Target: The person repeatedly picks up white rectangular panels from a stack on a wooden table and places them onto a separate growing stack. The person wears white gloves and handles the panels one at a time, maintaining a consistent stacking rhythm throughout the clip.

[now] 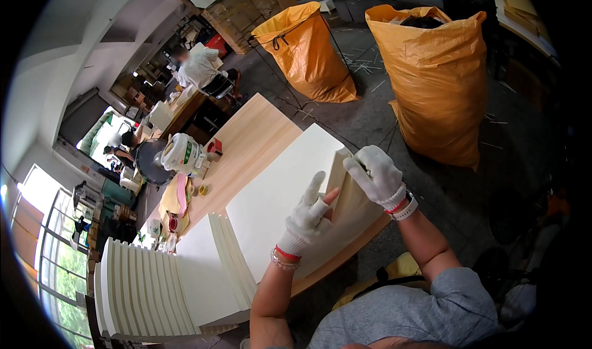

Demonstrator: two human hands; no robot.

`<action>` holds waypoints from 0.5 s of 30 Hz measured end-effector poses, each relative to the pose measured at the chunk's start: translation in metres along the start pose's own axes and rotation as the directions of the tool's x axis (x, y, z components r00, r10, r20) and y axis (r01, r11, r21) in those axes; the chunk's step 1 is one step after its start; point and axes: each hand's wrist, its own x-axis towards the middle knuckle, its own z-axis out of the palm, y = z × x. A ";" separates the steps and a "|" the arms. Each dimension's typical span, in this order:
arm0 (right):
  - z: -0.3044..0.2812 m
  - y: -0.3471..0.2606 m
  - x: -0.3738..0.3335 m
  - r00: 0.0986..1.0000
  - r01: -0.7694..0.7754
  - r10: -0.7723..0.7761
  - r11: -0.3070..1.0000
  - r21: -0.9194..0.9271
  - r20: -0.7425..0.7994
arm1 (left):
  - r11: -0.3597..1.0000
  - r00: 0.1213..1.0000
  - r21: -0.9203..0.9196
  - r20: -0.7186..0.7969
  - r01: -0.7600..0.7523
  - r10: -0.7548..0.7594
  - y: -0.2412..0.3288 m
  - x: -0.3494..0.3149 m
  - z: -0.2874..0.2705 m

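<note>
Two gloved hands (342, 195), one folded board (351, 195).

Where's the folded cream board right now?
In the head view, right of centre: the folded cream board stands on the white sheet, between left hand and right hand.
</note>
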 end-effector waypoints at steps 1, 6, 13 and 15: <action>0.001 -0.001 0.001 1.000 -0.003 0.003 1.000 0.000 0.005 | 0.997 0.998 0.061 0.013 -0.054 0.054 -0.005 0.000 0.000; 0.001 0.000 0.000 1.000 -0.010 0.010 1.000 -0.028 -0.001 | 0.990 0.996 -0.120 -0.041 0.067 -0.073 -0.007 -0.004 0.007; 0.001 0.003 -0.002 1.000 -0.010 0.009 0.999 -0.033 -0.015 | 0.993 0.991 -0.068 -0.083 0.095 -0.101 -0.009 -0.006 0.011; 0.002 0.004 -0.002 1.000 -0.011 0.010 1.000 -0.014 -0.017 | 0.992 0.989 -0.110 -0.129 0.054 -0.068 -0.008 -0.006 0.013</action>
